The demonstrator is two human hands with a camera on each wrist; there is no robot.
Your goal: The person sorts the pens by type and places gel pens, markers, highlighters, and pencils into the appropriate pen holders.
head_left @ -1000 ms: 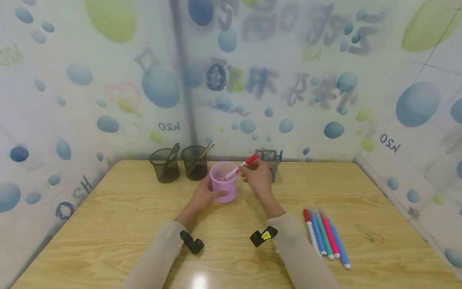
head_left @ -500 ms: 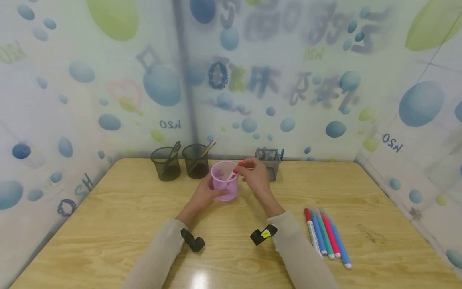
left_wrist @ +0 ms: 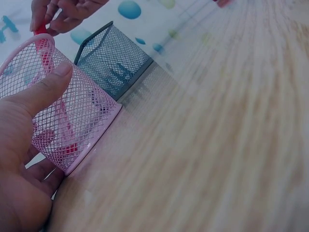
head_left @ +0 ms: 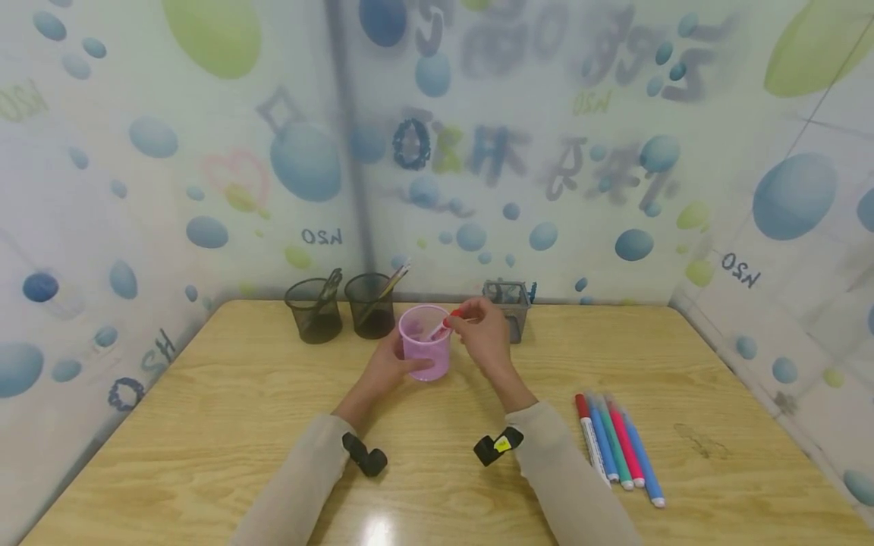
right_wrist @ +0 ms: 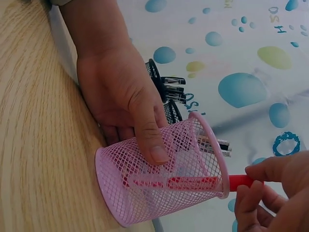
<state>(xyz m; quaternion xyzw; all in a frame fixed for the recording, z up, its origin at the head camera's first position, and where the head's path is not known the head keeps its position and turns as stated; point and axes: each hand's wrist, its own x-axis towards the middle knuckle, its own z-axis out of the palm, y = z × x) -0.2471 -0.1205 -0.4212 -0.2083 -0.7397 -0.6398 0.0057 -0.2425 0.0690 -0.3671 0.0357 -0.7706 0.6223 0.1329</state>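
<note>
Gripping pink cup point(head_left: 430, 351), our left hand point(head_left: 391, 365) — red marker point(right_wrist: 237, 182) inside, right hand point(head_left: 485, 330) pinching it above rim point(right_wrist: 216, 145); tabletop point(head_left: 426, 432) stretching before cup.

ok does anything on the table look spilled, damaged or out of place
One thing: a faint dark mark on the table, right of the row of markers in the head view. It looks odd because its outline stands out against the wood grain; ink or scratch, I can't tell. Nothing looks spilled.

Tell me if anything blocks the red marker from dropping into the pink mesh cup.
Nothing visible does. The right hand pinches the red marker, whose lower part is inside the pink mesh cup.
</note>
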